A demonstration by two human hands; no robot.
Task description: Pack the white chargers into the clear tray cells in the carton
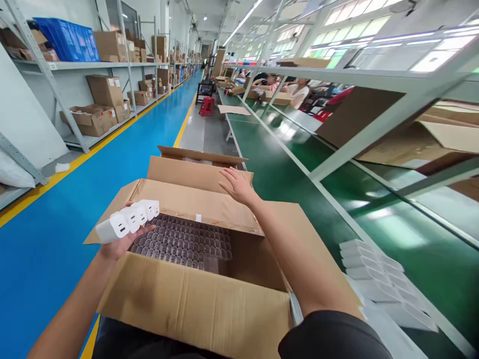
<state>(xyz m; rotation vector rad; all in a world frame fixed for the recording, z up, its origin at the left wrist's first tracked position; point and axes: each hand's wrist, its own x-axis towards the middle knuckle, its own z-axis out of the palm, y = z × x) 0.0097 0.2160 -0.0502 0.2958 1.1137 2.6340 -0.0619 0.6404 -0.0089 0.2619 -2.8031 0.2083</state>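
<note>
1. Left hand (121,244) is clamped around a row of white chargers (129,219), maybe five or six; the far ones blur together, so I can't count for sure. Fingers curl up underneath, and the row sits across the palm.
2. The row's long axis runs from lower left to upper right, with the port faces turned toward the camera.
3. That row hangs over the near-left corner of the open box (194,294), just above the dark tray (187,242) of empty cells inside. So the tray lies down and to the right of the left hand, close by.
4. Right hand (237,185) is flat and open, holding nothing, palm down on the far flap (194,202), which is folded back over the box. It's pressing or resting there, well apart from the chargers.
5. Left hand is clearly the nearer one to the tray; the right arm reaches across the box's right side.
6. On the green bench (284,174) to the right, a stack of white trays (377,279) lies beside the box.
</note>
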